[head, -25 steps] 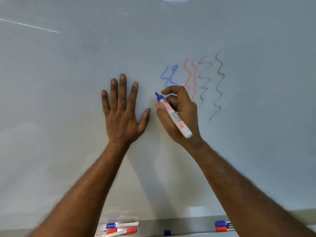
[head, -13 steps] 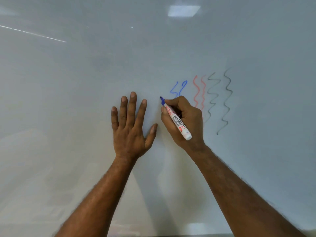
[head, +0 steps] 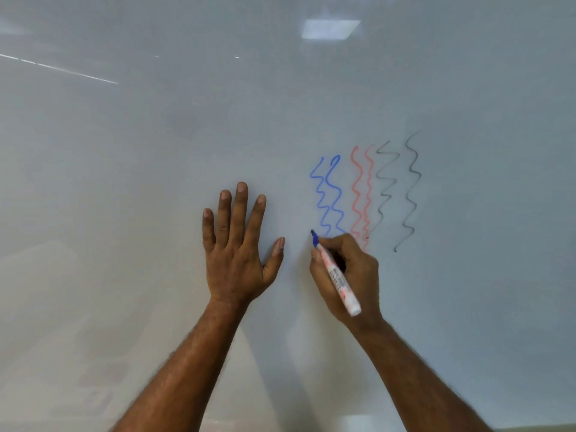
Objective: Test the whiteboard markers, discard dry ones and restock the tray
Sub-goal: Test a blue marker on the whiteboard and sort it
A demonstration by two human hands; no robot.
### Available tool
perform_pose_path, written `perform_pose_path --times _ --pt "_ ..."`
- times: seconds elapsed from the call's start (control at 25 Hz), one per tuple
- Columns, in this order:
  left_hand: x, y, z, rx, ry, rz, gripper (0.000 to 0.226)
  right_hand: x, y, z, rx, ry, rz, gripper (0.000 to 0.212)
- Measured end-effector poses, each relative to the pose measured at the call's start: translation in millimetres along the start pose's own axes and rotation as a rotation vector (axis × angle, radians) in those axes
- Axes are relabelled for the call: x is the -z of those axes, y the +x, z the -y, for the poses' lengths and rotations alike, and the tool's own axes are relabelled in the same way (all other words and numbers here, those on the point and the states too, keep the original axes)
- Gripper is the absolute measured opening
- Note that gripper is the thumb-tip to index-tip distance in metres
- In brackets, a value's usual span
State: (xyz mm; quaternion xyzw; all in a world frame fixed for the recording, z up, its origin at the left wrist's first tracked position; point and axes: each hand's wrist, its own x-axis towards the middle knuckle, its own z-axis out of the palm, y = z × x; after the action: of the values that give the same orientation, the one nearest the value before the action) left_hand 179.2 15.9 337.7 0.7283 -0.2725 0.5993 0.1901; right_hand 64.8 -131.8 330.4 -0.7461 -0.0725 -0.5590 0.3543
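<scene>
My right hand (head: 352,275) grips a white-barrelled blue marker (head: 338,280), uncapped, with its blue tip at the whiteboard (head: 156,151) just below two blue wavy lines (head: 330,198). To their right run two pale red wavy lines (head: 361,194) and two black wavy lines (head: 399,188). My left hand (head: 237,244) lies flat on the board with fingers spread, to the left of the marker. The marker tray is out of view.
The glossy board fills nearly the whole view and reflects a ceiling light (head: 330,29). A strip of the board's lower edge shows at the bottom right corner.
The camera has tilted up, so the tray with its markers has left the view. My right hand has moved down below the blue lines, uncovering their full length. My left hand stays flat.
</scene>
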Motion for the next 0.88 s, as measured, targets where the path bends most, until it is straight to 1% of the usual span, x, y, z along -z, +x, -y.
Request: perform_pose_path --times 0.12,0.2,0.36,0.4,0.52,0.6,0.68,0.72,0.8,0.88 --pt "-0.4 -1.1 -0.2 0.007 -0.004 0.0 0.069 -0.3 -28.0 -7.8 0.023 -0.162 0.12 0.016" --pt "-0.8 -2.0 -0.7 0.012 -0.004 0.004 0.07 2.3 -23.6 -4.8 0.057 -0.123 0.145 0.019" --pt "-0.8 -4.3 0.0 0.011 -0.005 0.015 0.071 6.5 28.3 21.9 0.216 -0.021 0.11 0.028" --pt "-1.2 -4.7 0.5 0.01 -0.006 0.02 0.071 5.7 42.0 28.2 0.219 -0.009 0.104 0.032" --pt "-2.0 -8.0 -0.2 0.015 -0.002 0.026 0.071 -0.7 65.7 40.1 0.137 -0.011 0.057 0.04" --pt "-0.6 -10.0 0.7 0.005 0.001 0.027 0.07 -3.2 66.5 41.8 0.172 -0.08 0.076 0.04" --pt "-0.6 -10.6 2.2 -0.002 -0.001 0.028 0.069 -4.0 56.1 36.8 0.238 -0.148 0.118 0.038" --pt "-1.0 -12.5 2.0 0.002 -0.011 0.032 0.068 -4.4 47.0 32.6 0.228 -0.132 0.106 0.038" --pt "-3.4 -19.2 1.2 0.02 -0.014 0.023 0.068 -6.4 27.9 24.6 0.147 -0.042 0.062 0.037" --pt "-5.3 -25.2 -1.1 0.031 -0.007 0.023 0.069 -7.3 9.8 19.2 0.149 -0.067 0.051 0.036"
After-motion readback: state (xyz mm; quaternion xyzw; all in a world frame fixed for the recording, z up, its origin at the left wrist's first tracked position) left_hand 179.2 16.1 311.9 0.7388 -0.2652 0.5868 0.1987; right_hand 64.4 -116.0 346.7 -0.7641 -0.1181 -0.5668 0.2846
